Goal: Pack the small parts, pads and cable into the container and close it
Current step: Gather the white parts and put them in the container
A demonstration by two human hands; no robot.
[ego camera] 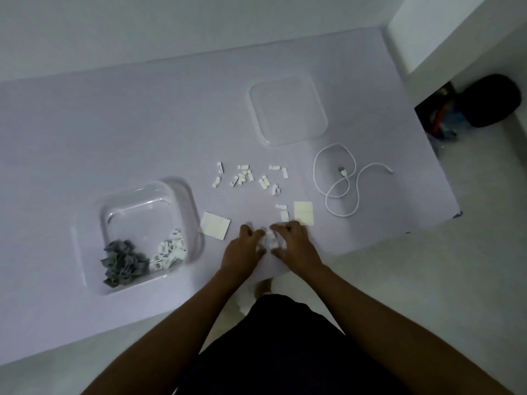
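A clear square container (148, 201) stands open at the left of the table, with grey parts (122, 263) and white parts (171, 249) in its near corner. Its clear lid (288, 112) lies flat at the back. Several small white parts (248, 176) are scattered in the middle. One pale pad (215, 224) lies beside the container, another pad (303, 213) further right. A white cable (342, 181) is looped at the right. My left hand (242, 246) and my right hand (291, 240) are cupped together around a small heap of white parts (271, 240) near the front edge.
The pale lilac table (85, 132) ends just right of the cable and close behind my hands. A dark bag (490, 101) and clutter sit on the floor beyond the right edge. A wall runs along the back.
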